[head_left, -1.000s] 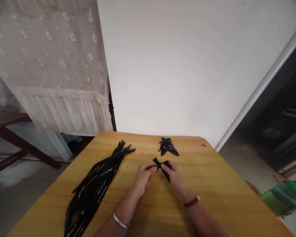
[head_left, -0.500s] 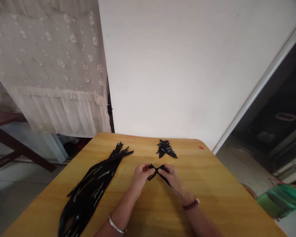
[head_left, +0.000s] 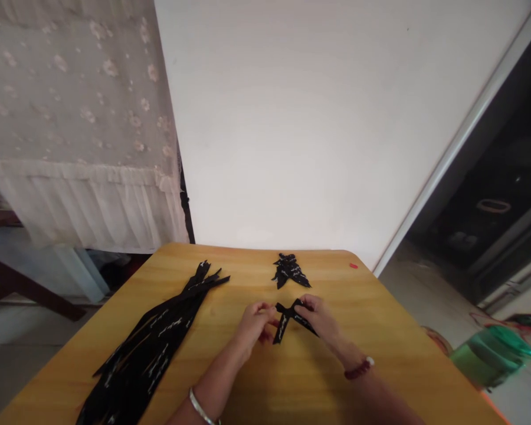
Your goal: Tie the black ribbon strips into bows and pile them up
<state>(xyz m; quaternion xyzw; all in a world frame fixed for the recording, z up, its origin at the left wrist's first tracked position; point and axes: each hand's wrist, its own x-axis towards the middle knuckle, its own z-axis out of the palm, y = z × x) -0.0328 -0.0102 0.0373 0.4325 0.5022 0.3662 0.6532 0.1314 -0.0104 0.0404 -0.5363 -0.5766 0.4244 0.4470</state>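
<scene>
Holding a folded ribbon (head_left: 287,317) over a table (head_left: 371,330)

Behind the table stands a white wall (head_left: 269,118), and a lace curtain (head_left: 79,118) with small flowers hangs at its left side. On the floor to the right, near the table's corner, is a green plastic object (head_left: 491,354), but it is blurred. The table is of yellow wood. On its left part lies a long bunch of black strips (head_left: 150,342) with white writing. Near the far edge lies a smaller black pile (head_left: 289,270) with similar writing, and a tiny red piece (head_left: 353,266) lies by the far right corner.

The ribbon is black with white writing, and it is near the middle of the table, between the two hands. One tail of it hangs down toward the person. The right hand (head_left: 321,319) is closed on the ribbon's right part with thumb and fingers. The left hand (head_left: 251,327) has curled fingers just beside the ribbon's left end, and I cannot tell if they pinch it. A metal bangle (head_left: 199,406) is on the left wrist, and a bead bracelet (head_left: 358,369) is on the right wrist.
</scene>
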